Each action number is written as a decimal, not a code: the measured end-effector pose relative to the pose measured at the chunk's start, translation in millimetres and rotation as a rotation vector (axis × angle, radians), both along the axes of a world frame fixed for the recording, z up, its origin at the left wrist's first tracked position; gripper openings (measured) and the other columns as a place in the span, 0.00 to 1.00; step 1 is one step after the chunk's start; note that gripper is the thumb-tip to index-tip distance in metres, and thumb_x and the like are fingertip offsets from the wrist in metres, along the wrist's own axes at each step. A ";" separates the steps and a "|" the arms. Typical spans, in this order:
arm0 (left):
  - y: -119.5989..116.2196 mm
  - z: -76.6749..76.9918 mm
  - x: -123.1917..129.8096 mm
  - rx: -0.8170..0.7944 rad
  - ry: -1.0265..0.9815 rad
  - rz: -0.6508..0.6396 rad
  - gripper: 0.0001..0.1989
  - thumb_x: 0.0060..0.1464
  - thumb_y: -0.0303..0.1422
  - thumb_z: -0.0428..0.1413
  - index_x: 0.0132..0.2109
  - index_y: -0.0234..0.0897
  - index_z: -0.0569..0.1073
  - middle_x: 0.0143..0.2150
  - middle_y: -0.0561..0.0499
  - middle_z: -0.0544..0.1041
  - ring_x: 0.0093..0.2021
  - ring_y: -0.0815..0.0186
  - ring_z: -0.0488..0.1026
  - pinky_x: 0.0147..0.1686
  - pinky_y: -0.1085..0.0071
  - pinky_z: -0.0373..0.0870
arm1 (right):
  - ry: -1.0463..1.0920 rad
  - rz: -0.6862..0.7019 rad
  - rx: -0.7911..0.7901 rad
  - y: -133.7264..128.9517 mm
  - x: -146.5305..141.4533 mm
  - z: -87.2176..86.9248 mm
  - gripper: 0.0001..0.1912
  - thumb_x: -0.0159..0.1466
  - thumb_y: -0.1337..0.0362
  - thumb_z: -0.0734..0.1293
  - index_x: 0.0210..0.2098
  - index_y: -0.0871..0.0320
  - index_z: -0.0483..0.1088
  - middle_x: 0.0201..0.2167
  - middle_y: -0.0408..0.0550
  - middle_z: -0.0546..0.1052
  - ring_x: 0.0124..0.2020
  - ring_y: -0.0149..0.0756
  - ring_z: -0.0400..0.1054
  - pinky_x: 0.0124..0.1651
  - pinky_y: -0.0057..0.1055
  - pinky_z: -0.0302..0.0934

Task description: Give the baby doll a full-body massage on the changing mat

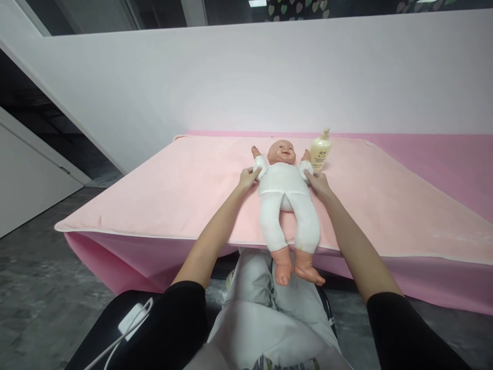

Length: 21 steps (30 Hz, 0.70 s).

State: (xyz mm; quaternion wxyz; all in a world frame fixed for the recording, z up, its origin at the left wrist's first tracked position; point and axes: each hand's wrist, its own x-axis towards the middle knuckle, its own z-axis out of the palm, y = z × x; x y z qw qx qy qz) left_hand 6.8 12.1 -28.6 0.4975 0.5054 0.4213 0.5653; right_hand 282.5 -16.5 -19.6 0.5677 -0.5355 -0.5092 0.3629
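Observation:
A baby doll [284, 180] in a white outfit lies on its back on a pink mat [204, 185], head away from me, bare feet past the mat's front edge. My left hand [248, 178] is closed on the sleeve of the doll's arm on the left side. On the right side, my right hand [318, 182] grips the other white sleeve between thumb and fingers. Both of the doll's arms are bent upward beside its head. A pump bottle of pale yellow liquid [320, 150] stands just behind my right hand, close to the doll's raised arm.
A darker pink cloth [454, 164] lies beneath the mat and hangs over the table's front. Behind the table rises a white wall [246, 82]. My legs are under the front edge. A white device with a cable [133, 319] rests at lower left.

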 end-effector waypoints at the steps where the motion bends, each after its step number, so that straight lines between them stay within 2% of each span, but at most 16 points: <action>1: -2.3 2.1 -0.9 0.010 0.001 -0.035 0.16 0.41 0.43 0.64 0.28 0.32 0.73 0.23 0.52 0.72 0.24 0.71 0.67 0.26 0.74 0.61 | 0.048 0.029 0.005 -2.3 0.5 1.4 0.16 0.50 0.55 0.72 0.30 0.61 0.73 0.28 0.45 0.76 0.30 0.32 0.67 0.33 0.27 0.62; 5: -12.2 12.4 -3.9 0.045 -0.002 -0.143 0.18 0.36 0.38 0.66 0.35 0.31 0.77 0.30 0.50 0.77 0.29 0.68 0.71 0.30 0.73 0.64 | 0.184 0.151 -0.011 -8.3 4.4 5.1 0.14 0.45 0.63 0.74 0.32 0.61 0.76 0.30 0.45 0.77 0.31 0.32 0.69 0.36 0.28 0.65; 10: -16.7 16.3 -3.5 0.015 -0.029 -0.117 0.15 0.33 0.27 0.64 0.35 0.32 0.79 0.32 0.48 0.78 0.31 0.67 0.72 0.33 0.70 0.67 | 0.200 0.200 -0.040 -9.1 9.6 4.9 0.14 0.41 0.72 0.72 0.30 0.61 0.77 0.30 0.46 0.78 0.31 0.33 0.70 0.36 0.29 0.67; 16: -12.8 13.7 -7.3 -0.049 -0.073 -0.127 0.15 0.32 0.20 0.56 0.33 0.32 0.79 0.35 0.46 0.79 0.36 0.64 0.75 0.42 0.66 0.69 | 0.307 0.175 -0.109 -12.3 10.1 10.8 0.08 0.44 0.73 0.68 0.25 0.60 0.75 0.35 0.49 0.78 0.35 0.35 0.72 0.39 0.30 0.68; 18: -14.5 15.5 -7.9 -0.045 -0.054 -0.122 0.14 0.33 0.20 0.56 0.32 0.32 0.78 0.35 0.46 0.79 0.37 0.64 0.75 0.44 0.65 0.69 | 0.320 0.171 -0.123 -12.5 10.0 11.4 0.06 0.45 0.72 0.68 0.25 0.60 0.75 0.35 0.49 0.78 0.36 0.35 0.72 0.40 0.30 0.68; 21: -19.0 18.3 -5.9 -0.016 -0.052 -0.105 0.13 0.34 0.23 0.60 0.33 0.32 0.78 0.33 0.47 0.79 0.35 0.64 0.74 0.41 0.66 0.69 | 0.261 0.168 -0.037 -11.9 9.7 8.7 0.10 0.44 0.72 0.70 0.29 0.60 0.76 0.35 0.47 0.78 0.36 0.33 0.71 0.41 0.29 0.67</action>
